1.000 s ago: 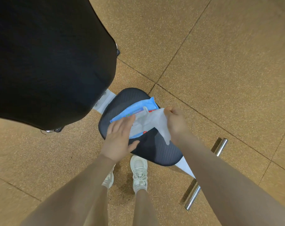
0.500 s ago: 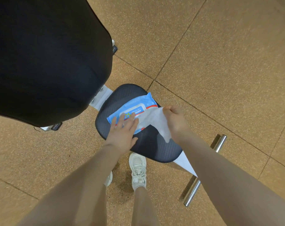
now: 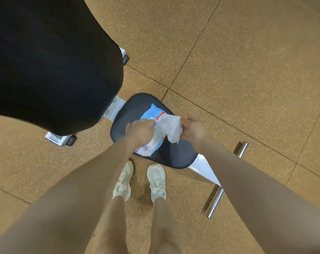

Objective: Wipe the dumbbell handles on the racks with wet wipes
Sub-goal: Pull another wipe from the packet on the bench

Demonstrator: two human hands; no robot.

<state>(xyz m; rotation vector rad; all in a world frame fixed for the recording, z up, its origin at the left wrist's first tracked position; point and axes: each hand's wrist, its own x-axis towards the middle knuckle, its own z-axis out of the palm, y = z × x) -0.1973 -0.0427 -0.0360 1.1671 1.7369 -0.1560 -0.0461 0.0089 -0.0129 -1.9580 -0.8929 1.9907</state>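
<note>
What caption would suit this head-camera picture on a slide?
Both hands, left hand and right hand, hold a wet wipe above the wipes pack on a bench seat.

Black bench seat [image 3: 175, 154] and backrest [image 3: 51, 61] — white sneakers [image 3: 156, 182] on cork-brown floor [image 3: 247, 70].

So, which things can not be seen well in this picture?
- Dumbbells and racks: none appear in the head view.
- Pack: its label is blurred, and the wipe and left hand cover most of it.
- Fingers of both hands: motion blur hides exactly how the left hand and right hand grip the wipe.
- Bench: the black backrest hides the frame under it; the right arm covers part of the foot bar.
</note>
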